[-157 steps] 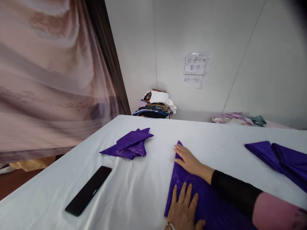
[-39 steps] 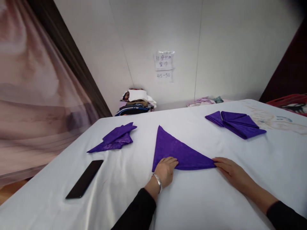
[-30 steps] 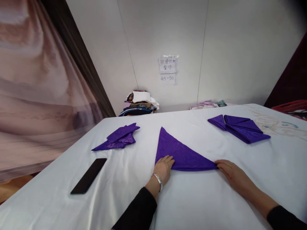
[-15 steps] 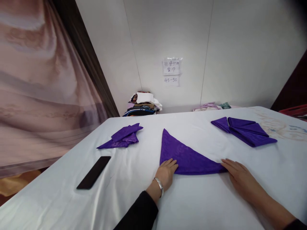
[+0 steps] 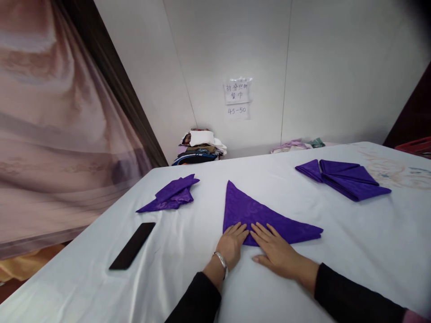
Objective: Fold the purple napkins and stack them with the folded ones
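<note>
A purple cloth napkin (image 5: 257, 213), folded into a triangle, lies flat in front of me, one point away from me and another to the right. My left hand (image 5: 232, 242), with a silver bracelet at the wrist, rests flat on its near left corner, fingers stretched out. Beside it, my right hand (image 5: 274, 249) presses on the near edge with fingers spread and the thumb on the tablecloth. The fingertips of both hands almost meet. At the napkin's right tip the layers sit slightly apart.
A folded purple napkin (image 5: 173, 195) lies at the left, another folded purple bundle (image 5: 350, 178) at the far right. A dark flat slab (image 5: 132, 246) is on the white-covered table (image 5: 178, 278). Piled clothes (image 5: 199, 146) stand by the wall behind, under a paper sign (image 5: 237, 96).
My right hand has left the napkin's right tip and moved left along the near edge to beside my left hand. The left hand stays on its corner.
</note>
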A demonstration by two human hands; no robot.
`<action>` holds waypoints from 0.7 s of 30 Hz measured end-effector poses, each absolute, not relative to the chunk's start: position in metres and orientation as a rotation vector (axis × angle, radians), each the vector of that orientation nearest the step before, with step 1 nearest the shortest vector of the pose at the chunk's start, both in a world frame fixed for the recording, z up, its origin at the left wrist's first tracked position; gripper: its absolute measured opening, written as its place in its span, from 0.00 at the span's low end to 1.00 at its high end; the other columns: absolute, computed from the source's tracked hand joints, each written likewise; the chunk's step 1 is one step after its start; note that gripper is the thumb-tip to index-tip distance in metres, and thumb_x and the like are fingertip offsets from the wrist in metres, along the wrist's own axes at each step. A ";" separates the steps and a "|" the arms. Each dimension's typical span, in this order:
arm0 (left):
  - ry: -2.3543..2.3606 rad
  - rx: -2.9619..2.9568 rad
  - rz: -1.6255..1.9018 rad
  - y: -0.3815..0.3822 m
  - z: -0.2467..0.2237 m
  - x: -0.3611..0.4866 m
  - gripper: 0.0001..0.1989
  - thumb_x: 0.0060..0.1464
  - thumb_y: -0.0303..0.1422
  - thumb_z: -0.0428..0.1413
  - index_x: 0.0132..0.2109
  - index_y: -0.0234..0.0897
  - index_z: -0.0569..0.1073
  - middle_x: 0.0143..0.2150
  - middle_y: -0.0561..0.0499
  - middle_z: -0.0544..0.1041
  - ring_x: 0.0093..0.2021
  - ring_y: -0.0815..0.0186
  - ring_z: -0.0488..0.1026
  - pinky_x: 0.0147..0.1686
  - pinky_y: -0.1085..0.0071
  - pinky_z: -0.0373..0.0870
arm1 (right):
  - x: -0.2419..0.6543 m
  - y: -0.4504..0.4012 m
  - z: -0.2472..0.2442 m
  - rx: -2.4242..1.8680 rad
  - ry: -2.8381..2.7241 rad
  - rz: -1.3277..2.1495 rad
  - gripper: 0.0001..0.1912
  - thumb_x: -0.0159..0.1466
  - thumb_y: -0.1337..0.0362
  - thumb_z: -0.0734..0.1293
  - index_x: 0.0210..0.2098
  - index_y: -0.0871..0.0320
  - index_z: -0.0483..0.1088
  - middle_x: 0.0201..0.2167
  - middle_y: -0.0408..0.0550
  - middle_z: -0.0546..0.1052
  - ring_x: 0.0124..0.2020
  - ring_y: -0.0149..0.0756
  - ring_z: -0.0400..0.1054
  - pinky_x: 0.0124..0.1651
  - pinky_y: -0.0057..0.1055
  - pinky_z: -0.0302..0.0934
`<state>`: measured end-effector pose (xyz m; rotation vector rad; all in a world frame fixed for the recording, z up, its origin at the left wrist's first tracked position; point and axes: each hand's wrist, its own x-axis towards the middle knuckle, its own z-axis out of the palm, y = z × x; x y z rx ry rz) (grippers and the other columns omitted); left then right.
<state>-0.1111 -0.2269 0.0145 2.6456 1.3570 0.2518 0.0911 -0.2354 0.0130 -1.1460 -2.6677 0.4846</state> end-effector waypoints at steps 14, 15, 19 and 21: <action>1.332 2.626 0.235 -0.230 0.014 -0.114 0.31 0.45 0.16 0.43 0.58 0.37 0.63 0.61 0.48 0.61 0.63 0.62 0.52 0.60 0.56 0.53 | 0.208 -0.255 -0.031 -1.484 -2.419 0.011 0.35 0.62 0.47 0.57 0.64 0.53 0.46 0.63 0.52 0.52 0.62 0.51 0.45 0.59 0.55 0.46; 1.332 2.609 0.234 -0.231 0.016 -0.115 0.31 0.45 0.17 0.44 0.58 0.37 0.63 0.62 0.47 0.61 0.63 0.62 0.52 0.60 0.55 0.52 | 0.208 -0.255 -0.033 -1.480 -2.425 -0.014 0.35 0.62 0.47 0.57 0.64 0.53 0.45 0.63 0.52 0.52 0.62 0.52 0.46 0.58 0.55 0.47; 1.280 2.451 0.201 -0.224 0.037 -0.119 0.25 0.49 0.29 0.52 0.57 0.39 0.64 0.61 0.47 0.62 0.62 0.60 0.54 0.59 0.58 0.55 | 0.207 -0.252 -0.040 -1.452 -2.417 -0.054 0.36 0.61 0.47 0.58 0.64 0.52 0.46 0.63 0.52 0.53 0.62 0.53 0.48 0.57 0.55 0.49; 1.304 2.385 0.225 -0.206 0.048 -0.119 0.24 0.52 0.39 0.52 0.56 0.40 0.65 0.60 0.48 0.64 0.60 0.61 0.59 0.57 0.61 0.59 | 0.206 -0.252 -0.042 -1.445 -2.392 -0.051 0.36 0.60 0.46 0.58 0.63 0.51 0.47 0.63 0.51 0.53 0.61 0.53 0.49 0.57 0.55 0.49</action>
